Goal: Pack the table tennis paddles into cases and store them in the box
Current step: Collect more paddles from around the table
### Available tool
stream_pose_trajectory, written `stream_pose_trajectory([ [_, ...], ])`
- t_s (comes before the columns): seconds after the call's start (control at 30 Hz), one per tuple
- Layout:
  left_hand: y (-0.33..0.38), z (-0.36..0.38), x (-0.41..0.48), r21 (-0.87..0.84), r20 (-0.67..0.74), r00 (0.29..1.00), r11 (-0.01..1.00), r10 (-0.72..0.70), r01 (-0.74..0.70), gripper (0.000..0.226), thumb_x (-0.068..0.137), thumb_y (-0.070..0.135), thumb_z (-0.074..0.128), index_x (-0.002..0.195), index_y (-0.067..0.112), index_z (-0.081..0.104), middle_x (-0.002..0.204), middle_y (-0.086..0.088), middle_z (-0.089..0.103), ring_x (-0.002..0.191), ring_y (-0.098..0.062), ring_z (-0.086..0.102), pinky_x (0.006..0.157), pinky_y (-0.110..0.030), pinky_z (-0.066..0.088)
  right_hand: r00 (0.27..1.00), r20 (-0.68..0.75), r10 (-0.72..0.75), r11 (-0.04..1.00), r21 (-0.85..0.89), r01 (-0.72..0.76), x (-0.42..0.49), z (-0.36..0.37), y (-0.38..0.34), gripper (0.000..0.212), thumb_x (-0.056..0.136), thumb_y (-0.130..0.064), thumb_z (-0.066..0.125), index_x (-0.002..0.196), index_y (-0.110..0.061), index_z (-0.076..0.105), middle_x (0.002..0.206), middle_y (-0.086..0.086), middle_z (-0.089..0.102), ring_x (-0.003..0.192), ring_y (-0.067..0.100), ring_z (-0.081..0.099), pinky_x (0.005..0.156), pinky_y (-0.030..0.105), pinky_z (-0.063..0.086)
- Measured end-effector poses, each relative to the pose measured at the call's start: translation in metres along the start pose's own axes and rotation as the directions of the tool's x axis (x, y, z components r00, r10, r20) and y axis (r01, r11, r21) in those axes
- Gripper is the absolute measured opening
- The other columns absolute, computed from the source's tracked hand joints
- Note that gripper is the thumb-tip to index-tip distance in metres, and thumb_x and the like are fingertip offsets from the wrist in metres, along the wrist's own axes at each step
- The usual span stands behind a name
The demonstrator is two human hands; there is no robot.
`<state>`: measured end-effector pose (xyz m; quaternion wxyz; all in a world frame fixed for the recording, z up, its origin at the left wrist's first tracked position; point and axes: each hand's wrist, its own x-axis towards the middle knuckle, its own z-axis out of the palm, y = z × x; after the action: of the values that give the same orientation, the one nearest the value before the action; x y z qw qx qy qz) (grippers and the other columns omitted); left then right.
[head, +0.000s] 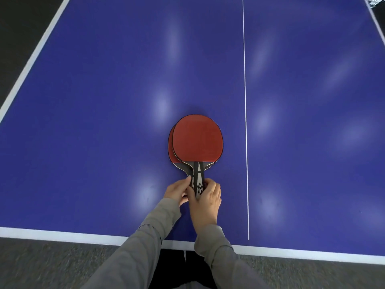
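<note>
So we're looking down at a blue desk (pixel 104 122) with the two paddles stacked on it, a bit toward 6 o'clock from the middle of the view. Both have the red rubber facing up. The top paddle (pixel 198 138) covers nearly all of the bottom paddle (pixel 170 146), which only peeks out as a thin red crescent on the 9 o'clock side. Blades point to 12 o'clock, and the handles (pixel 198 174) point to 6 o'clock, straight back at us. The top one is black with pale stripes and a little logo near the butt end. Both our hands are on those handles. The left hand (pixel 177 190) comes in from 7 o'clock with its fingers (pixel 188 180) curled against the 9 o'clock side. The right hand (pixel 207 202) comes in from 5 o'clock with its fingers (pixel 209 182) bent over the 3 o'clock side, so the handles are pinched between the two. We honestly can't tell which hand has which handle, since they overlap and the hands cover the ends. A thin white centre line (pixel 246 122) runs from 12 to 6 o'clock, off at 3 o'clock from the paddles and not touching them. A white edge band (pixel 73 233) marks the near side of the desk, with grey carpet (pixel 52 265) below it. Grey sleeves (pixel 145 236) cover both arms up to the wrists.
</note>
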<state>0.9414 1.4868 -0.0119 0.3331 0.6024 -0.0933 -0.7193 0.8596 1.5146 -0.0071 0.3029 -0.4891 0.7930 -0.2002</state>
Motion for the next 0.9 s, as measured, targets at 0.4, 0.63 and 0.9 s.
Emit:
stream_pose_trajectory([
  [0.4,0.008,0.017,0.009,0.511,-0.192,0.965,0.858,0.178,-0.056,0.048,0.073,0.027,0.078,0.113,0.009,0.057,0.092,-0.002,0.065,0.079,-0.018,0.061,0.074,-0.028,0.049,0.982,0.019,-0.190,0.945,-0.268,0.188,-0.013,-0.061,0.083,0.051,0.086,-0.050,0.041,0.127,-0.020,0.047,0.126,0.004,0.055,0.114,0.018,0.047,0.085,0.042,0.047],
  [0.63,0.010,0.010,-0.004,0.494,-0.148,0.965,0.862,0.216,-0.118,0.036,0.083,0.019,0.068,0.112,0.004,0.055,0.076,-0.001,0.055,0.065,-0.015,0.053,0.059,-0.025,0.044,0.998,-0.004,-0.065,0.886,-0.460,0.056,-0.031,-0.098,0.139,0.059,0.094,-0.057,0.014,0.123,-0.016,0.047,0.123,0.011,0.059,0.115,0.022,0.043,0.082,0.045,0.051],
  [0.9,-0.019,0.044,-0.049,0.582,0.053,0.974,0.786,0.220,-0.209,0.016,0.084,0.016,0.067,0.095,0.012,0.056,0.077,-0.006,0.053,0.070,-0.022,0.052,0.058,-0.025,0.045,0.931,-0.173,0.322,0.863,-0.350,-0.364,-0.109,-0.139,0.215,0.052,0.083,-0.037,0.061,0.130,-0.016,0.052,0.133,0.007,0.053,0.125,0.029,0.049,0.096,0.049,0.041],
])
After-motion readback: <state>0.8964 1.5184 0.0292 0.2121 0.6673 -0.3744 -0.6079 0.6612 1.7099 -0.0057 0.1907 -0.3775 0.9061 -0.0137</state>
